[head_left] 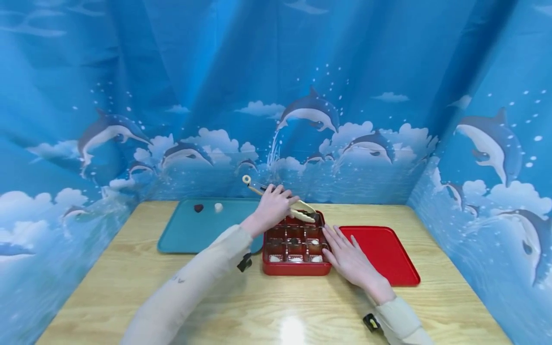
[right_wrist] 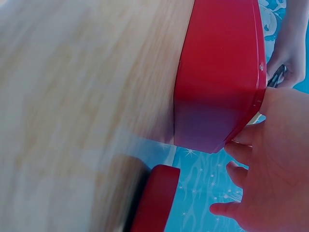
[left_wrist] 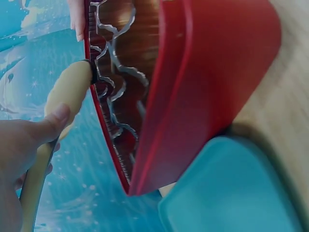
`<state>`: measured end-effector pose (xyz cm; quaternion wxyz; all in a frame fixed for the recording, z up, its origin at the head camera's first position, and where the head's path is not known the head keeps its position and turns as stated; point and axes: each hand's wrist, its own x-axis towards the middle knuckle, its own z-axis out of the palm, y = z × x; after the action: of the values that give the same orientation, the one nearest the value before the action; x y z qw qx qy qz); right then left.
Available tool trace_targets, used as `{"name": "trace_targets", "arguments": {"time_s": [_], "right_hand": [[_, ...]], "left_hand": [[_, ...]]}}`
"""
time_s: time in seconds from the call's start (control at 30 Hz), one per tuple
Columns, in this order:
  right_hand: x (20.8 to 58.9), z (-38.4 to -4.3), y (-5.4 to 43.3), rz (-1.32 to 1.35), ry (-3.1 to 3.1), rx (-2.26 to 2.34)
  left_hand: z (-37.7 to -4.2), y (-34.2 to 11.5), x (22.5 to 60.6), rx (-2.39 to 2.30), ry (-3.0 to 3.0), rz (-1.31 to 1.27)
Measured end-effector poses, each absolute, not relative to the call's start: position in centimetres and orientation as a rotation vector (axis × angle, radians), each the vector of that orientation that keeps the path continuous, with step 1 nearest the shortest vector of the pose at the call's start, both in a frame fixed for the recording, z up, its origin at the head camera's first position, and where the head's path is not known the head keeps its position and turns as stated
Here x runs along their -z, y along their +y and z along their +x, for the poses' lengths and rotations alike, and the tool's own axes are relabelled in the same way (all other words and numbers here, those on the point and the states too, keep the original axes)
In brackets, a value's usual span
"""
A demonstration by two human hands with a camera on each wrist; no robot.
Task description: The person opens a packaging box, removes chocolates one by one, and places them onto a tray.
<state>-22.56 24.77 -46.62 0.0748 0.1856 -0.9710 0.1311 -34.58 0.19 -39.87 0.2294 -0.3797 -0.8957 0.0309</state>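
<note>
My left hand [head_left: 272,208] grips a pair of tongs with cream-coloured tips [head_left: 304,207] over the back right of a red box [head_left: 296,269]. A small dark piece [left_wrist: 93,72] shows at the tips in the left wrist view. Clear dividers split the box into small compartments. White pieces [head_left: 295,259] lie along its front row, another white piece [head_left: 315,242] at the right of the middle row, and a dark piece [head_left: 294,241] in the centre. My right hand [head_left: 348,258] rests its extended fingers against the box's right rim, thumb near the front corner.
Left of the box lies a teal tray [head_left: 202,237] bearing a dark chocolate-like piece [head_left: 198,208] and a white piece [head_left: 218,207]. A flat red tray [head_left: 385,256] sits right of the box, behind my right hand. A dolphin-printed curtain [head_left: 241,120] closes off the table's back and sides.
</note>
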Motion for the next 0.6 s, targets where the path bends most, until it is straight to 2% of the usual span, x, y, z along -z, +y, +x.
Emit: {"name": "trace_targets", "arguments": {"time_s": [0.6], "right_hand": [[46.7,-22.8,24.9,0.573,-2.903,-0.411]], "left_hand": [[-34.0,-5.1,39.5,0.074,-2.513,-0.817]]}}
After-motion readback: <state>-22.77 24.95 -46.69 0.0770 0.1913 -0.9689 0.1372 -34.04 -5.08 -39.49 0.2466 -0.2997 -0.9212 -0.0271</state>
